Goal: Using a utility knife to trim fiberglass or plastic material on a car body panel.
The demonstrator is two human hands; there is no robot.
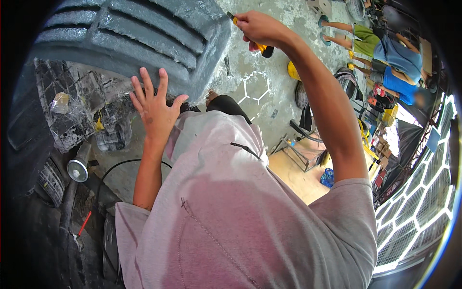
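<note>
Grey ribbed moulded panel [139,43] spreads at eleven o'clock. Towards twelve, the right hand [262,30] is clenched round a yellow-and-black utility knife [263,50], near the panel's three-o'clock edge; at ten, the left hand [158,113] splays its fingers, ungripping, at the panel's six-o'clock edge.

From here I'm counting two hands [158,111] [263,30], one yellow tool [263,49], one slatted panel [144,41] upper left, at least two people [398,58] [397,85] upper right.
</note>
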